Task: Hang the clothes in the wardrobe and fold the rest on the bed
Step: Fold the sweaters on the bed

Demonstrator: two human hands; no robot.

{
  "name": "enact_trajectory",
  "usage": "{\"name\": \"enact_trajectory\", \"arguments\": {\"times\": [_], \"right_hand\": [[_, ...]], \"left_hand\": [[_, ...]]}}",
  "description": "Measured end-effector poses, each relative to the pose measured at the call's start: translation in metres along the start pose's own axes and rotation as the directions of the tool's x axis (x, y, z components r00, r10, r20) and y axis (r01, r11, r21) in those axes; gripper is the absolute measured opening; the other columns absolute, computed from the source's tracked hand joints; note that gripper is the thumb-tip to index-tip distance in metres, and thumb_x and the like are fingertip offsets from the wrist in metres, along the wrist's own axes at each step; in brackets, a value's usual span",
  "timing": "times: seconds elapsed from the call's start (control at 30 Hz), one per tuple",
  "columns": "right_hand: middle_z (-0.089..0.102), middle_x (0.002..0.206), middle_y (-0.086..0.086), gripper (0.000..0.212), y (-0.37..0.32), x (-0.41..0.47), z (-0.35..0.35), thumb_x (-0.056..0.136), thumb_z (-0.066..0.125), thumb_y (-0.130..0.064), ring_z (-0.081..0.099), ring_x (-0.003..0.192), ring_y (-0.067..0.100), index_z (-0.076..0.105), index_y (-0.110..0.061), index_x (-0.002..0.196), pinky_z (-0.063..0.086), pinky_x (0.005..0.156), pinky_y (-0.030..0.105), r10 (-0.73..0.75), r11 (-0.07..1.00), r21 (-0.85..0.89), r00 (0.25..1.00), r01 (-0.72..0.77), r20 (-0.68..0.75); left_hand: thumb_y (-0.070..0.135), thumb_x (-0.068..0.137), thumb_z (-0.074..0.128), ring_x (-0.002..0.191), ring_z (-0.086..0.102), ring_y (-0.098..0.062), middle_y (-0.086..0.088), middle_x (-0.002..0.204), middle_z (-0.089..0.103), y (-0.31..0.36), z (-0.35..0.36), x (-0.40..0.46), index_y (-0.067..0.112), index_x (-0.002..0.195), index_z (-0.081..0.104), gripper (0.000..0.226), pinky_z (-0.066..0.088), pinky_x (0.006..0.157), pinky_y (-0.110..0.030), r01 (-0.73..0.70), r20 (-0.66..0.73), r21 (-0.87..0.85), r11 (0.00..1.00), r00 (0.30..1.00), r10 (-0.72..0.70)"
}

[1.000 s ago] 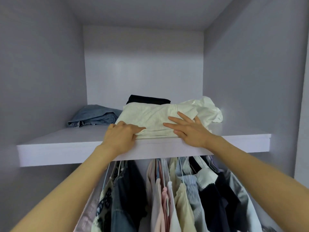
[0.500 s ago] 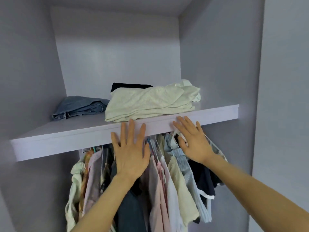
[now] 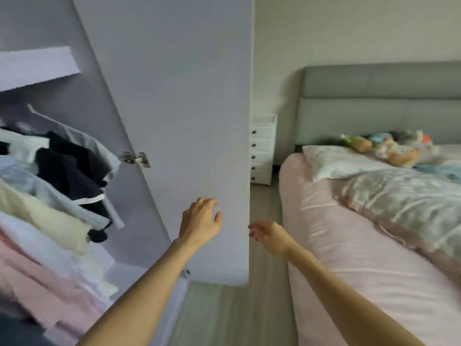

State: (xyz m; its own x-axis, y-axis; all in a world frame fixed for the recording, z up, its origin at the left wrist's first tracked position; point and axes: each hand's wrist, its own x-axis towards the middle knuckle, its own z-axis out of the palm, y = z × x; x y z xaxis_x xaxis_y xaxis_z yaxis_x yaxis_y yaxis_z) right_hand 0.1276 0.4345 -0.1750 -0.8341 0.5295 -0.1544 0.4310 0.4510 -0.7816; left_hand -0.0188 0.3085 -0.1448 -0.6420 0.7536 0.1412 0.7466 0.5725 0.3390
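The view is tilted and blurred. Hanging clothes (image 3: pixel 50 196) in pink, cream, pale blue and black fill the wardrobe at the left, under the shelf edge (image 3: pixel 37 68). The open wardrobe door (image 3: pixel 189 121) stands in the middle. My left hand (image 3: pixel 200 221) hovers in front of the door's lower part with fingers loosely curled and holds nothing. Just past the door's edge, my right hand (image 3: pixel 268 236) hangs in the air over the floor, fingers relaxed and empty. The bed (image 3: pixel 349 258) with a pink sheet lies at the right.
A patterned duvet (image 3: pixel 409 201) and a white pillow (image 3: pixel 341 163) lie on the bed, with soft toys (image 3: pixel 389 148) by the grey headboard (image 3: pixel 379 101). A white drawer unit (image 3: pixel 262 148) stands behind the door. Wooden floor (image 3: pixel 237 315) runs between wardrobe and bed.
My view swung right from the wardrobe shelf to the door and bed. Both hands left the shelf edge and dropped lower, empty. The folded pile on the shelf is out of sight.
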Motion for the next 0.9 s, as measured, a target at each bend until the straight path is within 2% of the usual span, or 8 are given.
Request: {"name": "enact_trajectory", "arguments": {"times": [0.07,0.17,0.33,0.4,0.57,0.67,0.83,0.9], "right_hand": [[0.066,0.111,0.019,0.03,0.048,-0.046,-0.037,0.096,0.04,-0.006,0.06,0.097,0.031,0.06,0.0,0.118,0.045,0.095,0.039,0.12,0.993,0.029,0.987,-0.117,-0.108],[0.067,0.108,0.02,0.033,0.121,-0.123,-0.085,0.092,0.038,0.001,0.061,0.093,0.032,0.06,0.001,0.116,0.046,0.088,0.038,0.326,0.945,0.131,0.907,-0.301,-0.266],[0.069,0.103,0.015,0.036,0.23,-0.275,-0.143,0.088,0.036,0.002,0.061,0.085,0.023,0.061,-0.002,0.114,0.048,0.083,0.034,0.61,0.792,0.295,0.669,-0.535,-0.424],[0.07,0.1,0.013,0.034,0.262,-0.341,-0.153,0.09,0.036,-0.001,0.064,0.087,0.026,0.061,-0.005,0.113,0.049,0.079,0.034,0.714,0.696,0.398,0.523,-0.597,-0.465],[0.067,0.098,0.004,0.036,0.3,-0.434,-0.142,0.093,0.033,-0.011,0.063,0.093,0.023,0.058,-0.009,0.119,0.05,0.085,0.035,0.855,0.5,0.59,0.255,-0.634,-0.451],[0.065,0.1,0.002,0.037,0.307,-0.477,-0.121,0.093,0.033,-0.012,0.059,0.083,0.015,0.058,-0.01,0.121,0.047,0.081,0.027,0.892,0.41,0.676,0.115,-0.613,-0.436],[0.063,0.093,0.001,0.035,0.307,-0.546,-0.105,0.094,0.032,-0.014,0.059,0.075,0.015,0.057,-0.01,0.118,0.046,0.067,0.02,0.946,0.245,0.816,-0.056,-0.523,-0.32],[0.063,0.091,0.001,0.034,0.309,-0.568,-0.111,0.093,0.033,-0.013,0.06,0.072,0.015,0.058,-0.009,0.116,0.045,0.061,0.017,0.94,0.235,0.834,-0.103,-0.499,-0.326]], "left_hand": [[0.031,0.096,0.044,0.122,0.045,-0.021,0.0,0.136,0.044,0.071,0.04,0.005,0.018,0.131,0.048,0.038,0.036,0.096,-0.031,-0.135,0.125,-0.071,0.988,0.982,0.143],[0.029,0.097,0.044,0.119,0.047,-0.022,-0.001,0.135,0.044,0.181,0.094,-0.006,0.016,0.13,0.048,0.036,0.037,0.094,-0.029,-0.309,0.288,-0.201,0.93,0.889,0.357],[0.021,0.094,0.048,0.116,0.051,-0.024,-0.006,0.129,0.052,0.352,0.179,-0.077,0.013,0.125,0.054,0.033,0.04,0.094,-0.029,-0.485,0.409,-0.391,0.782,0.67,0.619],[0.022,0.093,0.048,0.114,0.053,-0.022,-0.005,0.128,0.054,0.411,0.21,-0.123,0.014,0.125,0.055,0.033,0.04,0.093,-0.027,-0.529,0.499,-0.463,0.711,0.507,0.703],[0.024,0.093,0.049,0.104,0.057,-0.018,-0.003,0.122,0.057,0.481,0.261,-0.19,0.016,0.122,0.056,0.031,0.042,0.09,-0.025,-0.566,0.59,-0.573,0.593,0.219,0.777],[0.023,0.094,0.048,0.105,0.057,-0.018,-0.004,0.122,0.057,0.505,0.286,-0.221,0.015,0.123,0.056,0.031,0.04,0.087,-0.023,-0.578,0.612,-0.62,0.531,0.068,0.788],[0.027,0.096,0.044,0.11,0.054,-0.018,-0.002,0.126,0.055,0.547,0.297,-0.266,0.017,0.129,0.051,0.035,0.042,0.088,-0.025,-0.595,0.621,-0.675,0.436,-0.139,0.772],[0.027,0.096,0.043,0.11,0.053,-0.017,0.0,0.126,0.055,0.569,0.297,-0.279,0.018,0.13,0.05,0.036,0.044,0.086,-0.026,-0.606,0.6,-0.689,0.396,-0.172,0.781]]}}
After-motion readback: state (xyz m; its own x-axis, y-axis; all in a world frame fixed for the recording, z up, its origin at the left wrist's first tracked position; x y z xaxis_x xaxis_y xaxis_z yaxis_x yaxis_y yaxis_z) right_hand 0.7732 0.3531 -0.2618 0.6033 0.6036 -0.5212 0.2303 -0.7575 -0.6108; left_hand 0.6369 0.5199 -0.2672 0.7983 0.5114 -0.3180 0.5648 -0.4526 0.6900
